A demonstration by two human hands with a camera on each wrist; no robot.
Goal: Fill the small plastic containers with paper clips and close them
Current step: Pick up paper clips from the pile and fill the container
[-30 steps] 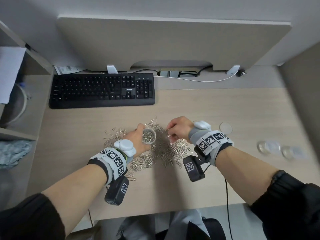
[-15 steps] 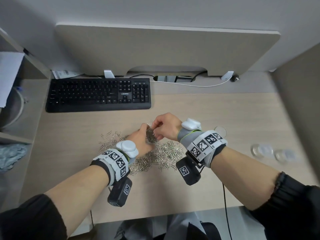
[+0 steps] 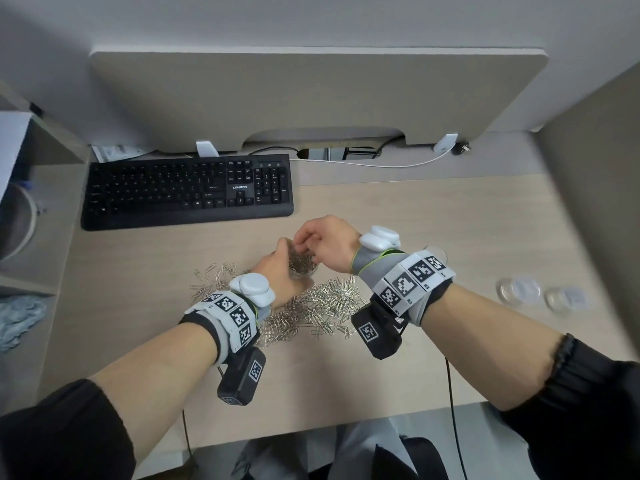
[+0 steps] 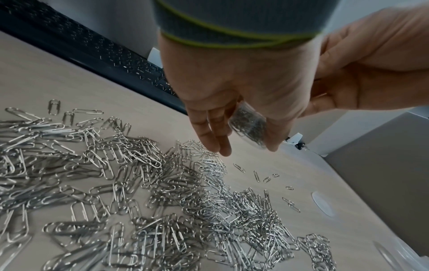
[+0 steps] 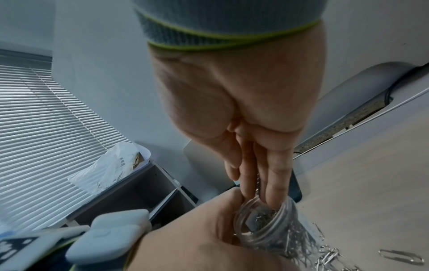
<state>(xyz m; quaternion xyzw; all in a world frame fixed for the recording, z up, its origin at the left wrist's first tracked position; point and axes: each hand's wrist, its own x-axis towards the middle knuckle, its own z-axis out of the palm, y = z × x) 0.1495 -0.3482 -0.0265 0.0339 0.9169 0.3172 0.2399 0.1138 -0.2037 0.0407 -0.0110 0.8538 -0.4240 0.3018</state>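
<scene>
While the left hand [image 3: 277, 271] grips the clear container [image 5: 267, 223] above the paper clips [image 3: 322, 303], the right hand [image 3: 325, 244] pinches clips into its mouth; risk: overfilling, clips spill or block the lid.

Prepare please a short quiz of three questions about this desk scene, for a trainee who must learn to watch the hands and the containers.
1. True or false: the left hand holds the small clear plastic container above the desk.
2. Where are the fingertips of the right hand?
A. on the black keyboard
B. at the container's open mouth
C. on the loose round clear lid
3. Fill in: the pile of silver metal paper clips lies on the ____ wooden desk.

Key
1. True; paper clips already show inside it.
2. B
3. light
</scene>
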